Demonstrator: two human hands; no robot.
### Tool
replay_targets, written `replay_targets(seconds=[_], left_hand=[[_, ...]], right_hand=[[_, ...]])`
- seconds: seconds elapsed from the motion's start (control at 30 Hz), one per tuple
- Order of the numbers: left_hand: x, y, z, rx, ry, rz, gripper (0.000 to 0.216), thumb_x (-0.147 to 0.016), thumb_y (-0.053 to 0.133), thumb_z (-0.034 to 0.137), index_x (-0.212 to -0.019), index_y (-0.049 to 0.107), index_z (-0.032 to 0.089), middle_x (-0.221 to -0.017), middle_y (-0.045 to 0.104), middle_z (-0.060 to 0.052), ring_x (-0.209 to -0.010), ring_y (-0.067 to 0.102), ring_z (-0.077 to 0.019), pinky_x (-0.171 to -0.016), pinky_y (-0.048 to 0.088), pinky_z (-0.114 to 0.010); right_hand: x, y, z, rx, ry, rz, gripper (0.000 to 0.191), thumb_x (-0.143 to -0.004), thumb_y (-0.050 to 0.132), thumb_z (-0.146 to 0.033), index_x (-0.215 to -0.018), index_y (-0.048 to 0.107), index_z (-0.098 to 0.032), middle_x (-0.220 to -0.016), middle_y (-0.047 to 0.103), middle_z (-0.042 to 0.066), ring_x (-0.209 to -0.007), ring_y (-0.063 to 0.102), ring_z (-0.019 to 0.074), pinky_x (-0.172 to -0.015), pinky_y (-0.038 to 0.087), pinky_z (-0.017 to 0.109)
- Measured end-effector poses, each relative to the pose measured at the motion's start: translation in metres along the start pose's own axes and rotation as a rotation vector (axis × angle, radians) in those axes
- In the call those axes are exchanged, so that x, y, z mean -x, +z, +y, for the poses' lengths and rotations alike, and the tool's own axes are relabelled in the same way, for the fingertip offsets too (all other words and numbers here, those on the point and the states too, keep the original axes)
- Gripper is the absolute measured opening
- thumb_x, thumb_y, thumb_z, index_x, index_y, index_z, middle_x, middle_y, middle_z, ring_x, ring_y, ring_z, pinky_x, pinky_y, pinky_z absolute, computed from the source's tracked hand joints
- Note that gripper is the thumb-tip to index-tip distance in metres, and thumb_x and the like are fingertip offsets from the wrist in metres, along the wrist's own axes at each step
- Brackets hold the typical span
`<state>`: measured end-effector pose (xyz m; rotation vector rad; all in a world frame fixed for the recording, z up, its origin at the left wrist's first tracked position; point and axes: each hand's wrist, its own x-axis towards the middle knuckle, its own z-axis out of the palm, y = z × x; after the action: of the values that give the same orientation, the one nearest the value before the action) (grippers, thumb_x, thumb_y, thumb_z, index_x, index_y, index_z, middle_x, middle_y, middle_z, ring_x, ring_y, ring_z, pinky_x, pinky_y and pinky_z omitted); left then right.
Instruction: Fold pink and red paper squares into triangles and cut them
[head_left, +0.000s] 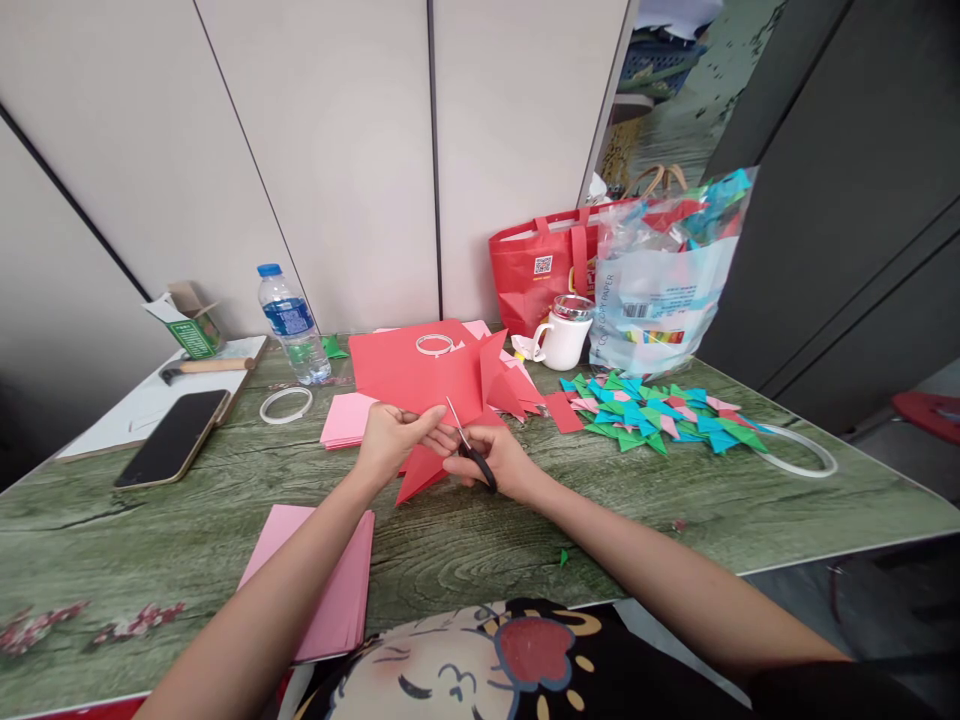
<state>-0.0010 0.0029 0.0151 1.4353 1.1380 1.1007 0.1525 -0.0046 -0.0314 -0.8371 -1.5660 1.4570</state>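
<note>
My right hand [499, 460] is closed around the black handles of a pair of scissors [476, 462], whose thin blades point up and away over red paper. Beside the blades my left hand [405, 435] has its thumb and fingers drawn together; whatever is between them is too small or hidden to make out. A folded red paper piece [420, 478] with pointed corners shows beneath both hands. Just beyond lies a large red sheet [390, 360] with a tape roll [435, 345] on it. Folded red pieces [510, 380] stand at its right.
Pink paper stacks [349, 580] lie near my left forearm. At left are a phone [176, 440], hammer [214, 366], tape roll [286, 404] and water bottle [292, 325]. A white mug [564, 340], plastic bag [652, 300] and pile of coloured folded paper [660, 412] occupy the right.
</note>
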Motion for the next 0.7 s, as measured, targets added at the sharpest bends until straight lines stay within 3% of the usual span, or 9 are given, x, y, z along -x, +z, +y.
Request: replay_targets(seconds=[0.27,0.5,0.7], left_hand=[[0.0005,0.0012,0.0025,-0.002,0.021,-0.015,0.031,-0.069,0.063,0.036,-0.054,0.064,0.009,-0.056,0.068,-0.012,-0.047,0.063,-0.0191,-0.051,0.054,-0.029],[-0.0012,0.0007,0.0044,0.158,0.088,0.083,0.033,-0.067,0.066,0.038,-0.077,0.057,0.007,-0.048,0.064,-0.008,-0.042,0.061,-0.0205,-0.043,0.051,-0.029],[-0.0019,-0.0018,-0.0008,0.068,0.043,0.056,0.033,-0.070,0.062,0.040,-0.065,0.058,0.008,-0.047,0.063,-0.009,-0.040,0.060,-0.0194,-0.044,0.051,-0.029]], right_hand=[[-0.0016,-0.0004,0.0032,-0.026,0.005,0.032,0.040,-0.052,0.075,-0.043,-0.071,0.055,-0.015,-0.049,0.048,-0.007,-0.040,0.042,0.0053,-0.039,0.037,0.019],[-0.0010,-0.0007,0.0031,-0.006,0.038,0.045,0.040,-0.052,0.075,-0.042,-0.074,0.058,-0.014,-0.048,0.047,-0.007,-0.041,0.041,0.0054,-0.042,0.040,0.020],[0.0000,-0.0016,-0.0007,-0.007,0.079,0.069,0.052,-0.046,0.078,-0.040,-0.085,0.053,-0.015,-0.056,0.055,-0.005,-0.048,0.050,0.0093,-0.047,0.039,0.022]])
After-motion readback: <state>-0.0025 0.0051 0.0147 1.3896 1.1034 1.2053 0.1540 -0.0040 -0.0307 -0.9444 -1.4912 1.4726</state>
